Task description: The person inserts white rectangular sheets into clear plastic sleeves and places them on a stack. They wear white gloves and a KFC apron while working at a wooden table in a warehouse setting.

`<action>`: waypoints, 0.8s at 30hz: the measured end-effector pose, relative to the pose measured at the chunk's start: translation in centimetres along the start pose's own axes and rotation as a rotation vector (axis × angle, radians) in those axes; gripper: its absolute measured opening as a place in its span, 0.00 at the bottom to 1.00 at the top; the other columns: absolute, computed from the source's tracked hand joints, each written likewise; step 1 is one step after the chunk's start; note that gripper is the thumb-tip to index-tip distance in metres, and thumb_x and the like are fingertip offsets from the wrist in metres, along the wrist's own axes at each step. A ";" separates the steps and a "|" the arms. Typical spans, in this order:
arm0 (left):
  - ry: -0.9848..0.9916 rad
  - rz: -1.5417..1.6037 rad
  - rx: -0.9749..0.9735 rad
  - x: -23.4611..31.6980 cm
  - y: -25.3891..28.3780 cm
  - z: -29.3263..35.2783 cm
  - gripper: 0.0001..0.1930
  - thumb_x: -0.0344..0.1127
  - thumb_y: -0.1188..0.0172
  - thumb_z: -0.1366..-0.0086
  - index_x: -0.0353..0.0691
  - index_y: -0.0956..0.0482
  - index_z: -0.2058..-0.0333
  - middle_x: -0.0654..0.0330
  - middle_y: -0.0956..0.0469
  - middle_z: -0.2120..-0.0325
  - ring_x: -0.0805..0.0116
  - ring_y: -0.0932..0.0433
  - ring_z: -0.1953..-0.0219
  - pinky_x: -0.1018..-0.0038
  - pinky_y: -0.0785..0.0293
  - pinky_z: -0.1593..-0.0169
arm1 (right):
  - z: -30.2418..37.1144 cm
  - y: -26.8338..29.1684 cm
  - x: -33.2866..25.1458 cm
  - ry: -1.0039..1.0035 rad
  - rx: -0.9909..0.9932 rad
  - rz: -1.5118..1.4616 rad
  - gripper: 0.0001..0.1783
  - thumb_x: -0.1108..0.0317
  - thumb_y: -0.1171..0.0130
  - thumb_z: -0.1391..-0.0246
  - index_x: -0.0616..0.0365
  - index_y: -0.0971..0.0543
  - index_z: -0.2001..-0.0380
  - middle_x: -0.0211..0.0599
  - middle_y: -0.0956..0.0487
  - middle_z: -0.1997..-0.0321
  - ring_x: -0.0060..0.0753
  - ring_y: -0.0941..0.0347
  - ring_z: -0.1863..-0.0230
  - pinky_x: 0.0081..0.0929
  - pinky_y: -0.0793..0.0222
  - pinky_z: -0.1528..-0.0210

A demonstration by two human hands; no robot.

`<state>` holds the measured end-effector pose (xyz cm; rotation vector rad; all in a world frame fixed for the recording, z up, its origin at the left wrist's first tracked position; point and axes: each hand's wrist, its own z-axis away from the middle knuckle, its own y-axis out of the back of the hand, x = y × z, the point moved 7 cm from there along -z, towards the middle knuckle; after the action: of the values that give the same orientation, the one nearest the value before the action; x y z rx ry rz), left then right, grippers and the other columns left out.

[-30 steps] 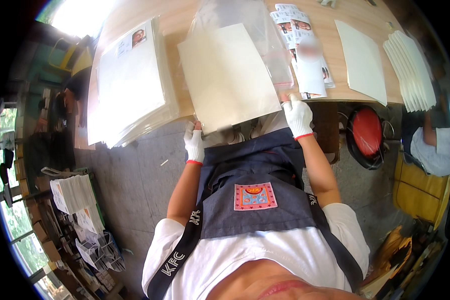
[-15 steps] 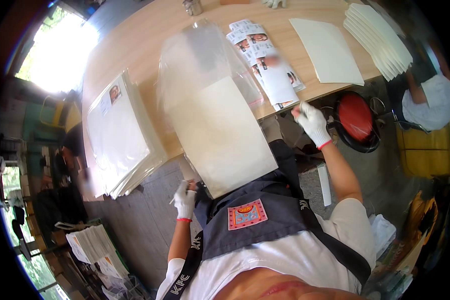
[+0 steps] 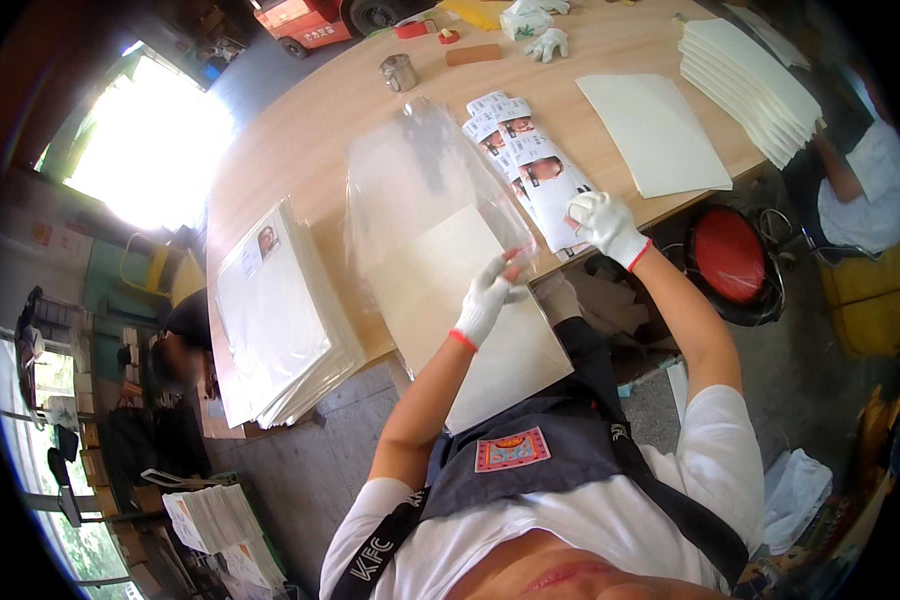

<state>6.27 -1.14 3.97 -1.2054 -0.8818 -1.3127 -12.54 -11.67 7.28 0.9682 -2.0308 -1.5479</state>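
Note:
A cream sheet of card (image 3: 515, 365) lies partly inside a large clear plastic bag (image 3: 410, 165) and reaches over the table's near edge to my lap. Above the card is my left hand (image 3: 490, 297), in a white glove with bare fingertips, its fingers stretched and slightly apart. My right hand (image 3: 607, 225), gloved alike, is at the near right end of the printed labels (image 3: 545, 180). Its fingers are curled in on a label's edge, the fingertips partly hidden. These labels carry portrait pictures and overlap in a long row to the right of the bag.
A stack of bagged cards (image 3: 275, 310) is on the left, plain cream sheets (image 3: 655, 135) and a fanned pile (image 3: 750, 90) on the right. A metal cup (image 3: 398, 73) and a loose glove (image 3: 547, 45) sit farther back. Beside the table stands a red stool (image 3: 730, 250); another person (image 3: 865, 185) is at far right.
My left hand has come up from beside my lap to over the cream card. My right hand has moved onto the near end of the labels. The view has shifted, showing more of the table's far side.

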 end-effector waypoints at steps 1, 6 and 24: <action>0.029 0.080 0.018 -1.0 0.0 -1.9 0.22 0.37 0.52 0.33 0.36 0.38 0.42 0.55 0.27 0.52 0.71 0.25 0.58 0.75 0.26 0.58 | 0.0 1.0 -1.2 0.088 0.063 0.042 0.17 0.61 0.41 0.58 0.50 0.22 0.61 0.28 0.24 0.55 0.30 0.31 0.50 0.30 0.38 0.46; 0.095 0.173 0.158 -1.3 -1.7 -7.6 0.24 0.35 0.54 0.35 0.38 0.41 0.40 0.58 0.28 0.56 0.70 0.25 0.64 0.73 0.24 0.60 | 1.8 -2.4 0.1 -0.062 -0.093 0.102 0.24 0.61 0.39 0.59 0.48 0.25 0.54 0.26 0.26 0.51 0.27 0.35 0.45 0.29 0.40 0.43; 0.027 0.131 0.330 -0.2 -3.5 -8.4 0.05 0.28 0.41 0.41 0.38 0.25 0.65 0.67 0.29 0.82 0.82 0.34 0.84 0.81 0.36 0.81 | -1.0 6.6 -1.8 -0.213 0.326 -0.223 0.14 0.58 0.35 0.60 0.48 0.19 0.67 0.26 0.23 0.60 0.35 0.27 0.58 0.33 0.32 0.57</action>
<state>1.46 -8.71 2.53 -0.9671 -0.9417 -1.0287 -12.50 -10.07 13.95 1.2319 -2.4517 -1.5123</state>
